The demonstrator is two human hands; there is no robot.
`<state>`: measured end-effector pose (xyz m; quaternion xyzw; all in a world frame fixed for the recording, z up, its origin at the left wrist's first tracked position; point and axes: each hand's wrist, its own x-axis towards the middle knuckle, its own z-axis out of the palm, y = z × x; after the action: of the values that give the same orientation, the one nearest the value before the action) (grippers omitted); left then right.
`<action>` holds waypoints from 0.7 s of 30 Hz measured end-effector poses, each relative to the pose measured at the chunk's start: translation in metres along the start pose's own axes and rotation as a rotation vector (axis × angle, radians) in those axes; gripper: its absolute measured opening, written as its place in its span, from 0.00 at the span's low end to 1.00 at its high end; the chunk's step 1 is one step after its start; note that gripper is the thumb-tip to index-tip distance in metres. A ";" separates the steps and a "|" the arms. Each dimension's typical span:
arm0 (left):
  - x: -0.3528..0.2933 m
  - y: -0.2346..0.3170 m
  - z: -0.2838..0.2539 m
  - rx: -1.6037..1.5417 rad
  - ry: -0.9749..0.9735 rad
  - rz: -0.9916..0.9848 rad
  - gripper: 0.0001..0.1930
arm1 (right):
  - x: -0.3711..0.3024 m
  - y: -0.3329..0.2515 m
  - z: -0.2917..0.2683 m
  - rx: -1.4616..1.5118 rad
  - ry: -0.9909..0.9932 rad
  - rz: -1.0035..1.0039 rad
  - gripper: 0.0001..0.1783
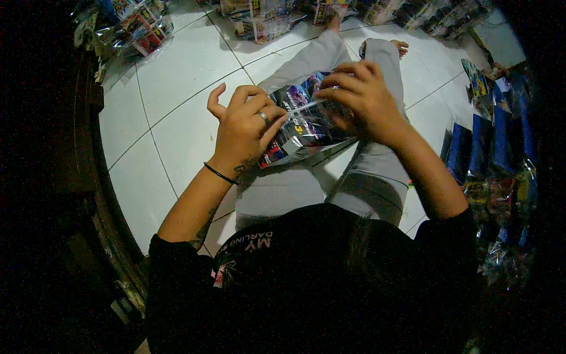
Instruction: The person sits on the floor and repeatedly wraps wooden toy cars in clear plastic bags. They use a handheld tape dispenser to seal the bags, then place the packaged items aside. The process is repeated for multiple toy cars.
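Note:
Across my thighs rests a clear plastic bag (298,131) filled with dark, colourfully printed packs. A pale strip, like a folded edge of the plastic, crosses its top between my hands. On the left, my left hand (244,121) pinches that strip between thumb and index finger, its little finger lifted away; a ring and a black wristband show on it. My right hand (362,97) curls over the bag's far right side, fingers bent onto the plastic near the strip's other end. Slight blur softens its fingertips, and its thumb is mostly hidden.
My outstretched legs in grey trousers (377,177) lie on the white tiled floor (183,121). Plastic-wrapped printed packs (262,20) line the far side, with another bundle (144,35) at far left. Blue-edged packs (480,144) stand in rows at right. Dark furniture (82,147) borders the left.

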<state>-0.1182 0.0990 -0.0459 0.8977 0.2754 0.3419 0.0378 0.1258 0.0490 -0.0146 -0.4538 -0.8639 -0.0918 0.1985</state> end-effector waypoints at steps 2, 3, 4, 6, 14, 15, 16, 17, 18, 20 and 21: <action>-0.004 -0.004 0.005 -0.017 0.034 0.014 0.05 | 0.004 -0.021 0.008 -0.038 0.025 -0.050 0.21; -0.005 -0.005 0.007 -0.019 0.034 0.016 0.05 | 0.005 -0.030 0.012 -0.042 0.008 -0.048 0.21; -0.007 -0.007 0.007 -0.031 0.046 0.004 0.05 | 0.004 -0.037 0.016 -0.055 -0.048 -0.085 0.21; -0.010 -0.010 0.006 -0.071 0.031 0.001 0.05 | 0.002 -0.046 0.024 -0.042 -0.034 -0.016 0.21; -0.008 -0.012 0.011 -0.251 0.084 -0.006 0.06 | -0.008 -0.049 0.023 0.046 -0.094 0.024 0.21; -0.004 -0.012 0.015 -0.230 0.046 -0.002 0.06 | -0.009 -0.050 0.023 0.052 -0.122 0.010 0.21; 0.000 -0.012 0.019 -0.265 0.055 -0.004 0.06 | -0.009 -0.051 0.023 0.058 -0.070 0.042 0.22; 0.004 -0.011 0.023 -0.283 0.022 -0.030 0.07 | -0.010 -0.053 0.024 0.055 -0.044 0.057 0.23; 0.006 -0.011 0.025 -0.297 -0.003 -0.064 0.07 | -0.010 -0.054 0.025 0.053 -0.018 0.073 0.24; 0.007 -0.010 0.027 -0.248 0.019 0.010 0.09 | -0.010 -0.058 0.028 0.034 -0.006 0.109 0.23; 0.005 -0.010 0.027 -0.236 0.016 0.101 0.10 | -0.010 -0.060 0.030 0.032 0.019 0.124 0.23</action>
<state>-0.1027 0.1131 -0.0655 0.8969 0.1880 0.3807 0.1235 0.0742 0.0174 -0.0444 -0.5024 -0.8335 -0.0700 0.2192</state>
